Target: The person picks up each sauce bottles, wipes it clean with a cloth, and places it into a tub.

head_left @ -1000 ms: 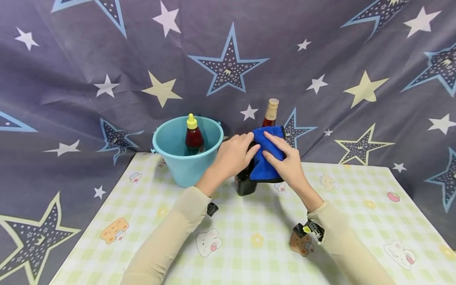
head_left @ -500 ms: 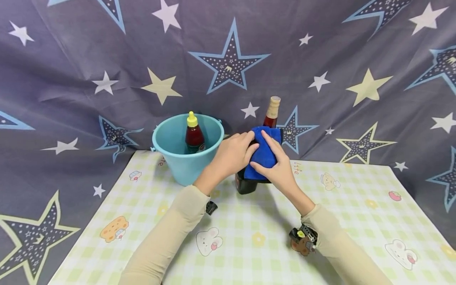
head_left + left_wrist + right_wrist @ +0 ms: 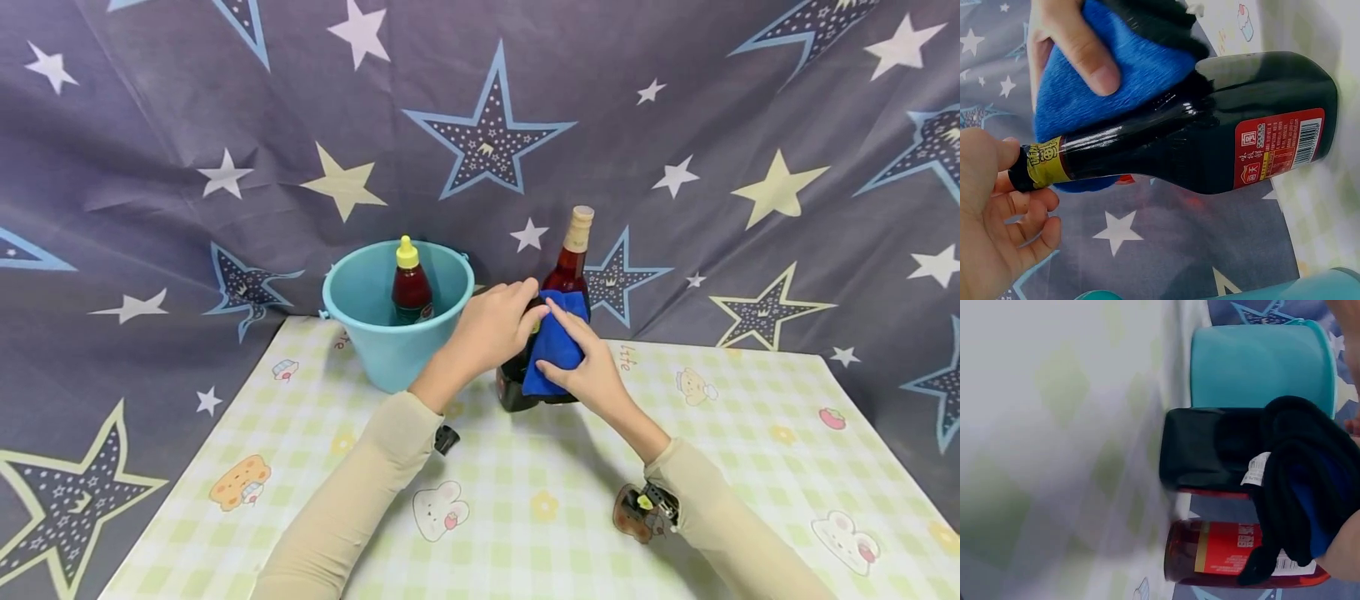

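Observation:
A dark soy sauce bottle (image 3: 1200,150) with a red label and a yellow neck band is upright, partly hidden by the hands in the head view. At its cap, the fingers and thumb of my left hand (image 3: 491,325) grip the top. My right hand (image 3: 592,375) holds a folded blue cloth (image 3: 558,346) with black edging against the bottle's neck and shoulder. In the left wrist view the cloth wraps one side of the neck, the thumb lying over it. The right wrist view shows the cloth's black side (image 3: 1297,481) covering the upper bottle.
Just behind stands a taller bottle (image 3: 570,271) of red-brown liquid with a gold-wrapped top. To the left is a light blue bucket (image 3: 390,358) with a yellow-capped sauce bottle (image 3: 411,287) inside. A checked cloth covers the table (image 3: 510,550); a starry curtain (image 3: 450,100) hangs behind.
My right hand and the blue cloth have shifted left, then slid down the soy sauce bottle. More of the tall bottle behind now shows. My left hand stays at the cap.

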`<state>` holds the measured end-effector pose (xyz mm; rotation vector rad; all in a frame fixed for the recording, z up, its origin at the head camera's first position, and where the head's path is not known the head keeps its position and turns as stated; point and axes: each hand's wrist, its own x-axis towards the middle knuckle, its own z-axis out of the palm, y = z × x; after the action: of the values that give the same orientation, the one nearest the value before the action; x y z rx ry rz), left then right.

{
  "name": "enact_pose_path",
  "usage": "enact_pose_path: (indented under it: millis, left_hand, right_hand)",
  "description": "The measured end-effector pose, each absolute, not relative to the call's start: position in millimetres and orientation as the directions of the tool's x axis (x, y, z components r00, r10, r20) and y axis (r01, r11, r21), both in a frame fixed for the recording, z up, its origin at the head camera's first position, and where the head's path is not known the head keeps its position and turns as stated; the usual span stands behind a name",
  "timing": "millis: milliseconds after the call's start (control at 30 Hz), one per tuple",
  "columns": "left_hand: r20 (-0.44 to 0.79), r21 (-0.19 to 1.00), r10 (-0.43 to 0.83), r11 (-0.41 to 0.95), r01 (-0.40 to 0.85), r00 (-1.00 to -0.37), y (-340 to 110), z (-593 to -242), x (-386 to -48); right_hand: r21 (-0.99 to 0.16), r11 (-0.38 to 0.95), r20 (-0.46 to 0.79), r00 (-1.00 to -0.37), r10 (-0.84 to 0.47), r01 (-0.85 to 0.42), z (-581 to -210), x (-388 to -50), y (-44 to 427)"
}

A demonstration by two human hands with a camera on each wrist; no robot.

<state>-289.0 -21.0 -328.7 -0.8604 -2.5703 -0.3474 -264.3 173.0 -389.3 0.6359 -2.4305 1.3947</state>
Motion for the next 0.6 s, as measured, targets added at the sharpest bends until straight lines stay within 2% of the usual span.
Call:
enact_pose_path:
  millis: [300, 600]
  left_hand:
    - [0.452, 0.099, 0.521, 0.777, 0.622, -0.724, -20.1, -327.4, -288.8]
    - [0.473, -0.004, 0.548, 0.784, 0.621, -0.690, -19.1, -327.9, -286.9]
  right_hand:
    - [-0.696, 0.530, 0.364, -0.875, -0.319, -0.483, -392.4, -264.3, 179.0]
    - [-0.596, 0.648, 0.321, -0.880, -0.350, -0.475, -400.9, -262.1, 180.3]
